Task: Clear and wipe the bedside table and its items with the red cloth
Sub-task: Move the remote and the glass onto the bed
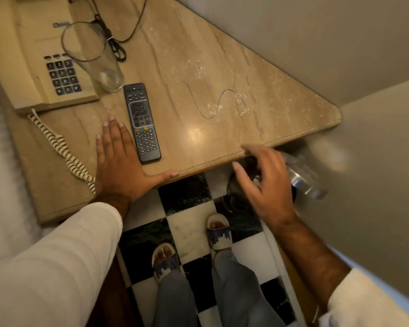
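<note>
The marble bedside table carries a beige telephone, an empty tall glass, a black remote, a dark cable and a thin blue thread among white dusty marks. My left hand lies flat, fingers apart, on the table's front edge just left of the remote. My right hand hovers below the table edge with fingers spread, over a dark round bin. A blurred clear plastic bottle is just beyond that hand, apart from its fingers. No red cloth is in view.
The telephone's coiled cord hangs over the table's left front. Beige walls close in the table at the back and right. Below is a black-and-white checkered floor with my feet in slippers.
</note>
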